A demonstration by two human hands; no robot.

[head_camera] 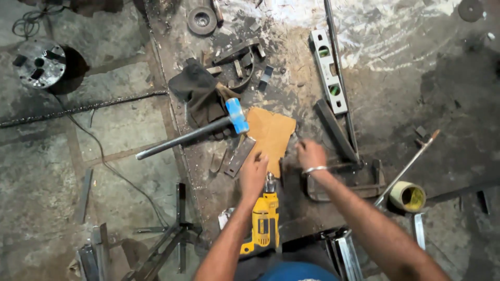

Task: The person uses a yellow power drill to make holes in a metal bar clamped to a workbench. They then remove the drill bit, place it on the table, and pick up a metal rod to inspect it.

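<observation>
My left hand (253,173) rests on the lower edge of a torn piece of brown cardboard (271,132) lying on the grimy metal work surface (396,88). Its fingers press down beside a flat steel bar (240,156). My right hand (311,154), with a metal bangle on the wrist, hovers just right of the cardboard, fingers curled; whether it pinches something small is unclear. A yellow power drill (265,221) lies below my left hand, chuck pointing up toward the cardboard.
A hammer with a blue head (237,115) and long steel handle lies left of the cardboard over dark cloth (200,93). A spirit level (328,70), steel bars, a tape roll (408,196), a brush and scrap pieces lie around. Metal frames stand at the bottom.
</observation>
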